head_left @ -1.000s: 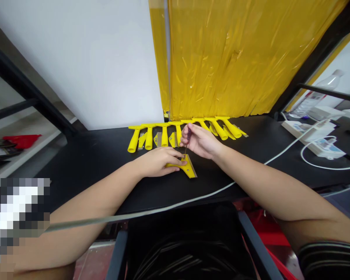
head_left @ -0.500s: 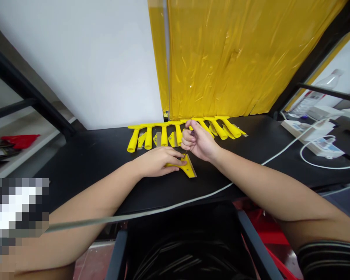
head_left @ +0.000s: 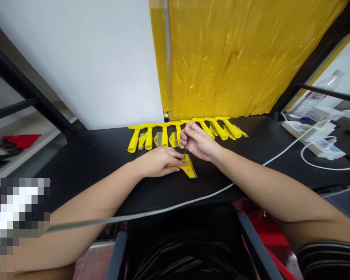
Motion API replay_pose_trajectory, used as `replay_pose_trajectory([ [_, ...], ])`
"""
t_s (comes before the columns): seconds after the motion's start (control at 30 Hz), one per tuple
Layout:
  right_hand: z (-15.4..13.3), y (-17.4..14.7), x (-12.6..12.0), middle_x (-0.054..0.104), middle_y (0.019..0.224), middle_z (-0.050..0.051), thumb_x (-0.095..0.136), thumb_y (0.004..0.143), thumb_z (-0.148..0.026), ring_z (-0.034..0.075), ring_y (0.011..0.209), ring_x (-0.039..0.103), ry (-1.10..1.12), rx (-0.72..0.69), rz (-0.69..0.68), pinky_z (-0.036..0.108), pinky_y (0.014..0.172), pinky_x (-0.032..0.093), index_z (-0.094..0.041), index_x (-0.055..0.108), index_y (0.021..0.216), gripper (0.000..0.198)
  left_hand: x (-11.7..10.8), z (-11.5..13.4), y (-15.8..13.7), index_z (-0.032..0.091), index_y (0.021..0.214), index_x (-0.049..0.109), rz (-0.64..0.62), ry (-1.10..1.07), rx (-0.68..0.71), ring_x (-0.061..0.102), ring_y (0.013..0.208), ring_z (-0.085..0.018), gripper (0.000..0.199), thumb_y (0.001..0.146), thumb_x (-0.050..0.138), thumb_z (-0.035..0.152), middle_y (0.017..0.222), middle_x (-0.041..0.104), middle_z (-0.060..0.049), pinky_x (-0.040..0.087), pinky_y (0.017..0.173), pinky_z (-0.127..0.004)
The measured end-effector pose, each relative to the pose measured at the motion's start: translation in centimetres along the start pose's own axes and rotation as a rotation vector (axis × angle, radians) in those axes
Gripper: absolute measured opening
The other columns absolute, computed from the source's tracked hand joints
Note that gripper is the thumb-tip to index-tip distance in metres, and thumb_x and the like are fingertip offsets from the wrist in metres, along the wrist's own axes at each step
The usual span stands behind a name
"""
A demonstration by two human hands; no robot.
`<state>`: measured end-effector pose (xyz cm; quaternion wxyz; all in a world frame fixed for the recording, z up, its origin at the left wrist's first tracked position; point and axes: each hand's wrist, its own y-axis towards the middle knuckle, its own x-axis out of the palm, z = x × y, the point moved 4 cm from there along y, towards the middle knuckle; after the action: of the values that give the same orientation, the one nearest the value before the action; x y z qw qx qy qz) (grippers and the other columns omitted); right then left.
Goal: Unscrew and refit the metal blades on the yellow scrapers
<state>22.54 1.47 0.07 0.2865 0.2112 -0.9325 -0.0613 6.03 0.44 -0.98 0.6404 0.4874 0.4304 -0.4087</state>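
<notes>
Left hand (head_left: 156,161)'s half-closed, pinning the scraper (head_left: 189,171) to the desk (head_left: 160,192); right hand (head_left: 200,144)'s curled round a thin driver (head_left: 185,151), tip at the scraper. Desk stretches right past the blade (head_left: 193,166) to a power strip (head_left: 321,147); more scrapers (head_left: 164,136) line the back edge.

so the black worktop (head_left: 87,163) is looking smooth and mostly matt. the yellow sheet (head_left: 210,58) along its back edge is shining like wrinkled, glossy plastic film, while the white panel (head_left: 96,58) beside it is looking matt. the scraper (head_left: 189,170) between the back and front edges is showing smooth yellow plastic and a metal-looking blade (head_left: 193,166).
</notes>
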Motion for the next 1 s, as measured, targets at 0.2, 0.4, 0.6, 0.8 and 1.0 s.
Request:
replay_pose_trajectory([
  [0.2,0.22,0.12,-0.21,0.042,0.061,-0.007,0.067,0.101,-0.047,0.011,0.055,0.041,0.0,0.092,-0.011,0.028,0.064,0.051,-0.022,0.059,0.091,0.029,0.1,-0.12,0.0,0.027,0.131,0.076,-0.003,0.005,0.0,0.072,0.115,-0.027,0.032,0.101,0.067,0.026,0.131,0.075,-0.011,0.057,0.1,-0.042],
  [0.4,-0.01,-0.11,0.02,0.057,0.079,-0.004,0.078,0.094,-0.035,0.012,0.07,0.055,0.008,0.022,-0.014,0.026,0.071,0.052,-0.023,0.054,0.089,0.028,0.11,-0.12,-0.08,0.028,0.132,0.076,-0.029,0.029,-0.012,0.072,0.114,-0.027,0.032,0.101,0.067,0.026,0.132,0.075,-0.009,0.056,0.1,-0.041],
  [0.6,0.27,-0.12,-0.07,0.036,0.058,-0.009,0.064,0.103,-0.05,0.011,0.052,0.035,0.002,0.117,-0.04,0.028,0.065,0.051,-0.023,0.057,0.093,0.029,0.02,-0.04,-0.1,0.028,0.131,0.076,-0.005,0.019,0.005,0.072,0.115,-0.027,0.032,0.1,0.068,0.025,0.13,0.075,-0.01,0.056,0.099,-0.04],
  [0.8,0.07,-0.13,-0.02,0.059,0.085,-0.002,0.075,0.096,-0.037,0.013,0.076,0.056,-0.013,0.044,-0.027,0.028,0.072,0.053,-0.023,0.054,0.088,0.027,0.09,-0.16,-0.14,0.029,0.133,0.075,-0.02,0.028,0.0,0.072,0.114,-0.027,0.033,0.102,0.067,0.026,0.131,0.075,-0.01,0.056,0.099,-0.041],
  [1.0,0.28,-0.05,0.05,0.038,0.059,-0.009,0.066,0.101,-0.048,0.01,0.053,0.035,0.034,0.078,-0.074,0.028,0.067,0.052,-0.023,0.059,0.095,0.027,0.23,-0.22,-0.15,0.027,0.132,0.075,-0.043,0.077,0.0,0.073,0.114,-0.028,0.031,0.103,0.065,0.029,0.134,0.074,-0.009,0.054,0.096,-0.042],
])
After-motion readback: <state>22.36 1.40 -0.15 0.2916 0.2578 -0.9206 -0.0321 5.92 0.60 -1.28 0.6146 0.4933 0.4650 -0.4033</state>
